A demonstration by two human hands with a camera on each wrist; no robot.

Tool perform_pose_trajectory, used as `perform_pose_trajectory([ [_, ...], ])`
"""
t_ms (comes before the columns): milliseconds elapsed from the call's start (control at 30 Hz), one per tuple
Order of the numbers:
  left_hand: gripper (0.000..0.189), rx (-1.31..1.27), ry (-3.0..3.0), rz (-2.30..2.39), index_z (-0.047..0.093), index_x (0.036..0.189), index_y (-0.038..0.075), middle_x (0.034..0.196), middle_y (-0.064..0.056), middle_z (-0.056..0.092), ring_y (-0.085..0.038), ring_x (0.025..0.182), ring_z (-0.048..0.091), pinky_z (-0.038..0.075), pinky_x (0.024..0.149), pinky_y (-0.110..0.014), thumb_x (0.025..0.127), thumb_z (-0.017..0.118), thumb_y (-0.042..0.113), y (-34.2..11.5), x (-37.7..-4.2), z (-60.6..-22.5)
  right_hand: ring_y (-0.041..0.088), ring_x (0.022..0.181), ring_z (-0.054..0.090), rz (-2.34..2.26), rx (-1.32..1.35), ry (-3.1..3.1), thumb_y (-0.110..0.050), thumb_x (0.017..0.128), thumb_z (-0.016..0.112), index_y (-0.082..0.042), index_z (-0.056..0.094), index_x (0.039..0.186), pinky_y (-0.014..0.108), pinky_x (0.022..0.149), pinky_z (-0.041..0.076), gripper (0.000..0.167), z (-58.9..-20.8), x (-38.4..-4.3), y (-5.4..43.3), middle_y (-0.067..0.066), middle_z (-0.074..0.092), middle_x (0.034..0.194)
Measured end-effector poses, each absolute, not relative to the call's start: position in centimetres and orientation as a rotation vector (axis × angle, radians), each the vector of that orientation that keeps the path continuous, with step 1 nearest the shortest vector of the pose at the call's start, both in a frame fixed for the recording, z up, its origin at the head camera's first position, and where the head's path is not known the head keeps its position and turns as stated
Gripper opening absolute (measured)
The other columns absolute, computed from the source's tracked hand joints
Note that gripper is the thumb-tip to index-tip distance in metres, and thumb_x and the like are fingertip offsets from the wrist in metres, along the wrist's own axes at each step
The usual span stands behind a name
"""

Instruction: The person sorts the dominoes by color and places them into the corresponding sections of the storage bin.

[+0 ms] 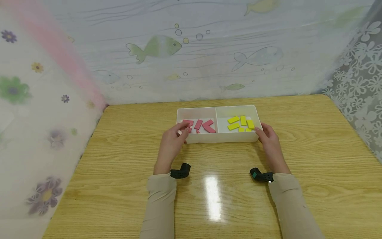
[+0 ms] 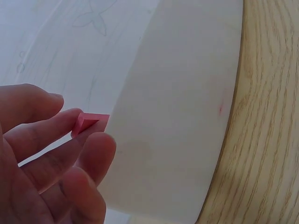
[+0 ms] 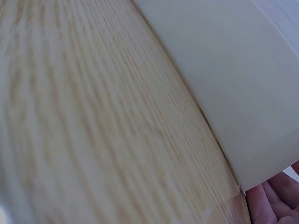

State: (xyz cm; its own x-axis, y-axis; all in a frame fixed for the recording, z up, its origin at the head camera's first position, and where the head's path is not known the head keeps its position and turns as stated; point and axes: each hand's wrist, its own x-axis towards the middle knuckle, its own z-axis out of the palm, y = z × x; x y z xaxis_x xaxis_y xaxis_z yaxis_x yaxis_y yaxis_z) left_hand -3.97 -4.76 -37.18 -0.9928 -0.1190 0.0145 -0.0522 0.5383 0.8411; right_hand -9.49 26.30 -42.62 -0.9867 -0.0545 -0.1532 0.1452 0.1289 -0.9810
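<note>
A white two-compartment box [image 1: 222, 137] lies across the table, with pink blocks [image 1: 198, 124] in its left compartment and yellow blocks [image 1: 234, 126] in its right one. At the left front corner, my left hand [image 1: 173, 138] reaches over the rim among the pink blocks. Its index and middle fingertips are beside a pink block [image 2: 91, 121] in the left wrist view, while the thumb stands apart from it. The right hand [image 1: 270, 141] grips the box's right front corner, thumb over the rim. Only part of that hand [image 3: 278, 200] shows in the right wrist view.
The wooden table [image 1: 125, 159] has a white patterned wall [image 1: 206, 66] along its far edge and a flowered side wall [image 1: 44, 109] at the left. A flower-patterned curtain [image 1: 364, 79] is at the right. Each wrist wears a black camera mount [image 1: 181, 171].
</note>
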Motion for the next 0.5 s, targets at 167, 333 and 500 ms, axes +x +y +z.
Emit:
perform_pose_trajectory([
  [167, 0.036, 0.192, -2.680, -1.558, 0.055, 0.122, 0.024, 0.103, 0.001, 0.059, -0.030, 0.057, 0.058, 0.039, 0.040, -0.031, 0.089, 0.051, 0.038, -4.76, -3.95, -37.42, 0.021, 0.124, 0.030, -1.971, 0.091, 2.245, -0.045, 0.089, 0.046, -0.008, 0.026, 0.139, 0.044, 0.101, 0.025, 0.065, -42.78, -9.51, 26.38, 0.013, 0.030, 0.139],
  [333, 0.039, 0.232, -2.684, -1.610, 0.052, 0.125, 0.024, 0.107, 0.005, 0.057, -0.030, 0.058, 0.059, 0.041, 0.040, -0.030, 0.089, 0.051, 0.039, -4.69, -4.03, -37.63, 0.021, 0.124, 0.029, -1.967, 0.094, 2.241, -0.044, 0.090, 0.046, -0.009, 0.026, 0.139, 0.043, 0.102, 0.025, 0.064, -42.75, -9.51, 26.36, 0.012, 0.029, 0.140],
  [500, 0.042, 0.250, -2.729, -1.618, 0.049, 0.128, 0.026, 0.112, 0.007, 0.055, -0.026, 0.061, 0.061, 0.044, 0.043, -0.031, 0.089, 0.049, 0.042, -4.66, -4.34, -38.15, 0.020, 0.125, 0.029, -1.958, 0.105, 2.248, -0.046, 0.089, 0.046, -0.010, 0.026, 0.139, 0.043, 0.102, 0.025, 0.066, -42.65, -9.50, 26.33, 0.010, 0.029, 0.140],
])
